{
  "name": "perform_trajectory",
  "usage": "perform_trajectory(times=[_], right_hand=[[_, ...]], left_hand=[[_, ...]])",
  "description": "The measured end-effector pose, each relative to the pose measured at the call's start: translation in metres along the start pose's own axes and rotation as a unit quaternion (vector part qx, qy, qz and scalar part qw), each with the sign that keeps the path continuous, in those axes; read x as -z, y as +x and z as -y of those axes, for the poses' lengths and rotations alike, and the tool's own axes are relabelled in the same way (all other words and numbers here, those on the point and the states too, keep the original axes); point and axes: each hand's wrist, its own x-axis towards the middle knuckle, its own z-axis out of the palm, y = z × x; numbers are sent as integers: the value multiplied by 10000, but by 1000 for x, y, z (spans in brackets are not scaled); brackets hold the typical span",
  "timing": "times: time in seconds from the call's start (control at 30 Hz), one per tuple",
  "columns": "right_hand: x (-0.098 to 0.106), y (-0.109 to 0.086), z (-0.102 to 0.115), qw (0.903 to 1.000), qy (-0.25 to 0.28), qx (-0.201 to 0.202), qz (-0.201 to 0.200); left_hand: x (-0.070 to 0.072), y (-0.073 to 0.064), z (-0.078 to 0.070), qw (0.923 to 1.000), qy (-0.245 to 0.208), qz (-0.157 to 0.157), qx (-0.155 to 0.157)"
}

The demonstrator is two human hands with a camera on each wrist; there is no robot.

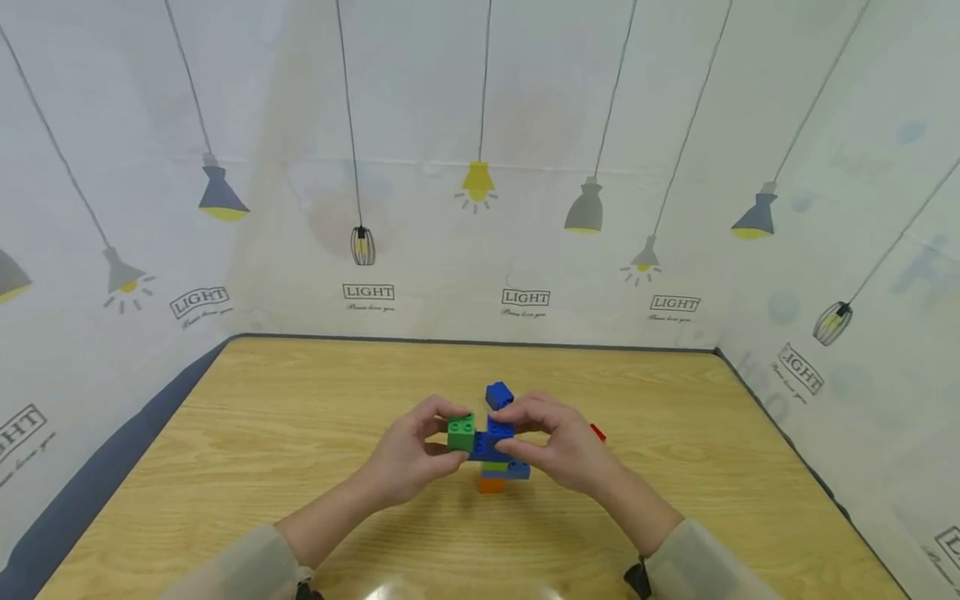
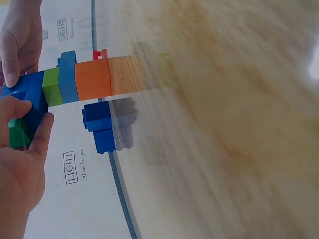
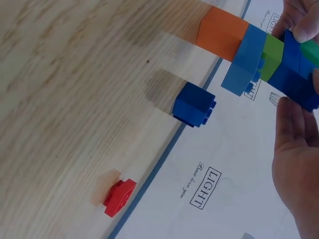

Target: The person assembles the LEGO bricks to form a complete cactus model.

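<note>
- Brick tower [image 1: 491, 458]: one, upright on the wooden table [image 1: 300, 417], between my two hands.
- Base: orange brick [image 1: 492, 485], touching the tabletop.
- Second course: mid-blue brick [image 3: 245, 59], overhanging the orange on my right, studs bare there.
- Third course: lime brick [image 2: 52, 85].
- Above that: dark-blue bricks [image 1: 486, 447], reaching out on my left past the orange.
- Green brick [image 1: 461, 433]: one, at the left end of the dark-blue part; whether fully seated, I cannot tell.
- My left hand [image 1: 408, 454]: thumb and fingers clamped on the green brick.
- My right hand [image 1: 566, 446]: thumb and fingers pinching the dark-blue bricks at the tower's top. Hands apart from each other.
- Loose blue piece [image 1: 499, 394]: on the table beyond the tower, clear of it.
- Red brick [image 3: 119, 198]: on the table, right of the tower, partly hidden behind my right hand in the head view.
- Backdrop [image 1: 435, 100]: pale, printed with hanging lamps and "LIGHT" labels.
</note>
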Motion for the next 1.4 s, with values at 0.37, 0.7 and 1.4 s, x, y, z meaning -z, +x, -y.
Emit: perform_trajectory(times=[0.37,0.7,1.4], right_hand=[[3,1,0,9982,-29,-576,191],[12,-2,-3,9916,341,-1238,178],[9,0,1,9949,103,-1002,70]], left_hand=[[-1,-1,-2,9999,-96,-11,135],[-3,-2,-2,9998,-56,-6,177],[-6,10,-12,9973,580,-397,204]])
